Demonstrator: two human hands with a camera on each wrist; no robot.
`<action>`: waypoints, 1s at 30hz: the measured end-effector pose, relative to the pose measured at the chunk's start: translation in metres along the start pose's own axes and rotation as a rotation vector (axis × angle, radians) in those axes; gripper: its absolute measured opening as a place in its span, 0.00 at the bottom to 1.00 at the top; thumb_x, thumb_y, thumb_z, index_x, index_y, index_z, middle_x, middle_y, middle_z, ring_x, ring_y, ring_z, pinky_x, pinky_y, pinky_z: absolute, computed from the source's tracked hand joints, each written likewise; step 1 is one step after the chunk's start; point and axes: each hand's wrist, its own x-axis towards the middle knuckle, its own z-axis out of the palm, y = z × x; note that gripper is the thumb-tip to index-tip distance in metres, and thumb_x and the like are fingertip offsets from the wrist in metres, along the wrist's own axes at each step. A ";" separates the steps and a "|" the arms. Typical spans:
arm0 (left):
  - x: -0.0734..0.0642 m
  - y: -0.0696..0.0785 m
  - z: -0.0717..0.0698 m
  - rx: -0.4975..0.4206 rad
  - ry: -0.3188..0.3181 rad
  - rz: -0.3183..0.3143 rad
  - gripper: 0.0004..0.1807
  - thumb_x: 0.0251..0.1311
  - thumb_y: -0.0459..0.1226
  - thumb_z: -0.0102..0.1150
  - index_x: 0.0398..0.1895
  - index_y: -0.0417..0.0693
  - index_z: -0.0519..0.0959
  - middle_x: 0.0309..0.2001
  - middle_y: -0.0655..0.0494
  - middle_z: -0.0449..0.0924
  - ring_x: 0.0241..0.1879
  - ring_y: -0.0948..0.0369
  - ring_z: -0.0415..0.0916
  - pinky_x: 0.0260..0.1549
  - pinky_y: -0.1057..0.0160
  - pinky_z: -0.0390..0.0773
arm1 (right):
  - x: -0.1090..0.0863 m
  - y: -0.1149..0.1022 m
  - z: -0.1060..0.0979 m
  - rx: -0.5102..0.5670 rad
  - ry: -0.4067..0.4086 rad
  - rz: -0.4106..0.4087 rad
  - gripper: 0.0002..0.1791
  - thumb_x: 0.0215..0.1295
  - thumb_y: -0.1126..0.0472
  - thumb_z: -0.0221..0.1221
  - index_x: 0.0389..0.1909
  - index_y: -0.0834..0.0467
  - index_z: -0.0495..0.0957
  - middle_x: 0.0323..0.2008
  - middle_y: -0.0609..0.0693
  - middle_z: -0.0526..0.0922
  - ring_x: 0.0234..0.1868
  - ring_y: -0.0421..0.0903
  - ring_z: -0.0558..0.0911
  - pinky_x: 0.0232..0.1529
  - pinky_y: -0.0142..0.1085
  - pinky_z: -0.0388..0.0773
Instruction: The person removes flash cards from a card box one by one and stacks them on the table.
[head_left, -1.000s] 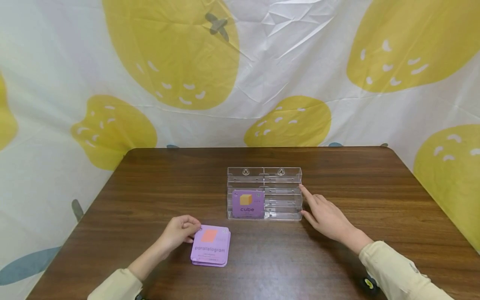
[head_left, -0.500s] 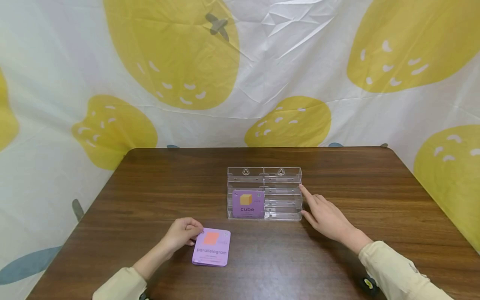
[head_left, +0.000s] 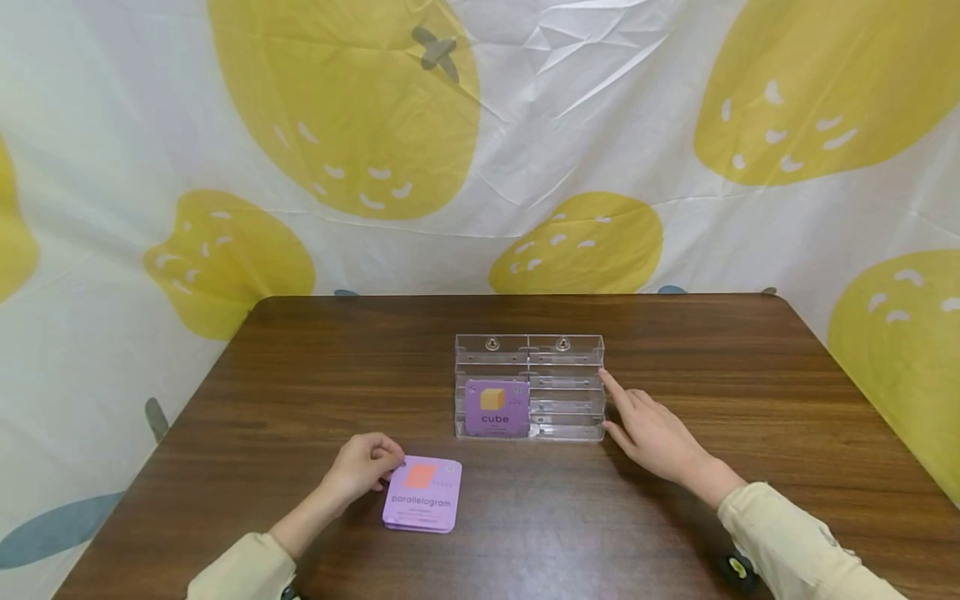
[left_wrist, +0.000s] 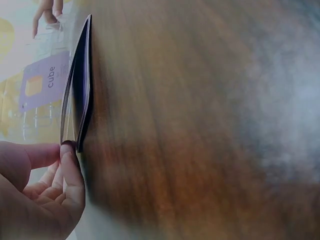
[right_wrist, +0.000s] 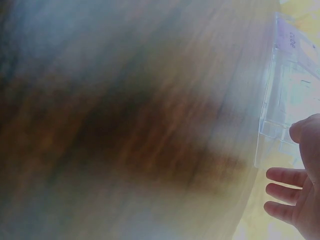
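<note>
My left hand point(head_left: 363, 463) pinches the upper left corner of a purple flashcard point(head_left: 422, 502) labelled "parallelogram", on top of a small stack. In the left wrist view, thumb and index finger grip the edge of the lifted top layer, and a wedge-shaped gap shows between it and the lower cards point(left_wrist: 88, 95). A clear plastic rack point(head_left: 567, 407) with two columns of tiered pockets stands farther back. Its front left pocket bears a purple "cube" card point(head_left: 497, 408). Extended fingers of my right hand point(head_left: 662, 435) touch the rack's right side with index fingertip and thumb.
The dark wood-grain table point(head_left: 360, 350) carries the rack and the stack. Its far edge meets a white curtain point(head_left: 375, 258) with large yellow fruit prints. The stack lies in front and to the left of the rack.
My left hand has shifted slightly right and toward me, and the parallelogram card has moved down a little with it, turning slightly. The right hand and rack have stayed put.
</note>
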 end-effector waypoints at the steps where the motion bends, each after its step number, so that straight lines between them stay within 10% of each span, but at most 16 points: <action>1: 0.000 0.000 0.000 0.013 0.006 0.011 0.03 0.53 0.30 0.57 0.28 0.37 0.77 0.22 0.53 0.79 0.21 0.62 0.74 0.18 0.64 0.77 | 0.000 0.000 0.000 -0.001 0.001 -0.001 0.40 0.58 0.59 0.59 0.66 0.65 0.49 0.41 0.62 0.79 0.44 0.56 0.76 0.42 0.48 0.75; 30: -0.002 0.008 -0.004 0.181 0.065 0.081 0.02 0.51 0.29 0.57 0.24 0.40 0.78 0.19 0.55 0.78 0.16 0.63 0.73 0.13 0.67 0.73 | 0.000 0.000 -0.001 0.000 -0.006 0.002 0.40 0.58 0.59 0.59 0.66 0.65 0.49 0.41 0.62 0.79 0.44 0.56 0.76 0.42 0.48 0.75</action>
